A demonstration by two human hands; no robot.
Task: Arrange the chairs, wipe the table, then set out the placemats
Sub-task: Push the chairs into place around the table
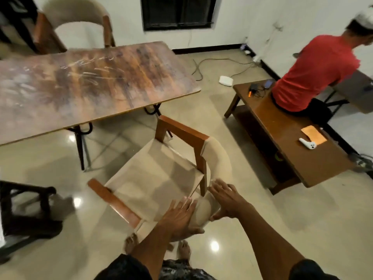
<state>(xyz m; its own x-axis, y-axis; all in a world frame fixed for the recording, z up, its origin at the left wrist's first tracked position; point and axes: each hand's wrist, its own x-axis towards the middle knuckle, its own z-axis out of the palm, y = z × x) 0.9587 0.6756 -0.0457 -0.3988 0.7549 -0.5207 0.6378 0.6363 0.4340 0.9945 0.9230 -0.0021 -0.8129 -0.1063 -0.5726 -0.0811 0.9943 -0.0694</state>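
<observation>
Head view: both hands on the padded backrest of the beige armchair (pixel 161 178), which stands on the tiled floor just off the near corner of the wooden surface (pixel 90 81). Left hand (pixel 179 217) lies over the backrest top with fingers straight, thumb under. Right hand (pixel 226 201) wraps the backrest, fingers spread, thumb curled underneath. Second beige chair (pixel 78 23) at the far side. Seated person in red shirt (pixel 310 73) on a low bench (pixel 282 138), right.
</observation>
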